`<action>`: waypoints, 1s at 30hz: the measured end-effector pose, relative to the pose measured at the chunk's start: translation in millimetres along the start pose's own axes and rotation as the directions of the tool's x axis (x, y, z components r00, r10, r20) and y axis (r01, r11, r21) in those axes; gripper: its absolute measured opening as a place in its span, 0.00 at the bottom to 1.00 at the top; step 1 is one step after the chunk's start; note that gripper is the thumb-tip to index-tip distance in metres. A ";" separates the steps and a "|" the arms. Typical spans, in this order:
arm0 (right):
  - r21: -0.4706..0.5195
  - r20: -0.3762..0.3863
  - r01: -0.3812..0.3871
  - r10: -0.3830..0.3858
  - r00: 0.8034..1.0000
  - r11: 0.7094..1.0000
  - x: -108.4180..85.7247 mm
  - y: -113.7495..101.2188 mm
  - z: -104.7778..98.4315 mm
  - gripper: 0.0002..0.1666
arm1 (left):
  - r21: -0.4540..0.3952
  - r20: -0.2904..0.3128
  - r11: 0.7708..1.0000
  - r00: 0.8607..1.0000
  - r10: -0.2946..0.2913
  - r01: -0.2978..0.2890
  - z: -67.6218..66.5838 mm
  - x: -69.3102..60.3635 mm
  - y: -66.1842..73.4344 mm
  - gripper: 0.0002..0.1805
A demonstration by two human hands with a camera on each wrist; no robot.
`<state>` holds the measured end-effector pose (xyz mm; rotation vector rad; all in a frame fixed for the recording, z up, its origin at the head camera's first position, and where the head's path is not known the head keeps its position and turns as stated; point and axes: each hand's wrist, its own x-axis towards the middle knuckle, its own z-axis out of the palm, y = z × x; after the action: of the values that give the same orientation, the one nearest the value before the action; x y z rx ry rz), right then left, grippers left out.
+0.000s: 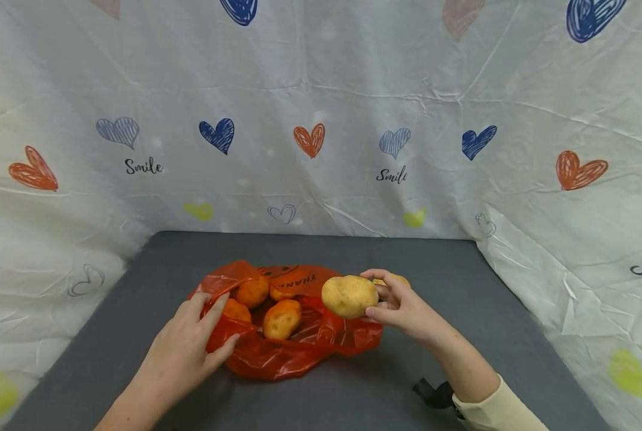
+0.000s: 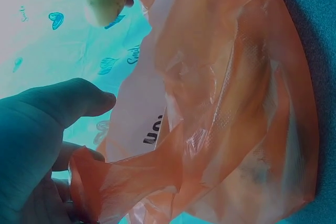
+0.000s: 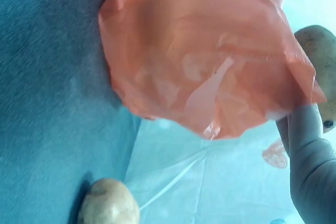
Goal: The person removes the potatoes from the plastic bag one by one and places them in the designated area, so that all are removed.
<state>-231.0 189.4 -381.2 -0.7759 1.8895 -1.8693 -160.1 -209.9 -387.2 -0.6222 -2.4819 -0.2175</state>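
My right hand [image 1: 398,302] pinches a pale yellow potato [image 1: 349,296] between thumb and fingers, above the right side of a red plastic bag [image 1: 277,359]. The bag lies on its side with its mouth open, and several potatoes [image 1: 282,319] show inside, tinted orange by the film. My left hand [image 1: 183,344] is at the left edge of the mouth. In the left wrist view, its fingers curl round a flap of the bag [image 2: 131,182], while the thumb stands apart. The held potato [image 3: 320,72] is partly covered by the bag in the right wrist view.
Another potato [image 1: 401,279] rests on the grey table [image 1: 434,257], mostly behind my right hand; the right wrist view shows this potato [image 3: 109,205] beside the bag. A black strap [image 1: 434,394] is at the right wrist. A white sheet with hearts [image 1: 310,140] hangs around the table.
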 end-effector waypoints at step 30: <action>-0.156 -0.183 0.094 -0.123 0.975 0.983 -37.5 -0.2 -42.0 0.31 | -0.011 -0.036 1.000 0.999 -0.002 0.001 2.0 -4.0 -3.3 0.36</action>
<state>-227.5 245.5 -383.2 -0.7834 2.1647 -1.9498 -159.8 -213.8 -391.2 -0.6157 -2.4487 -0.2412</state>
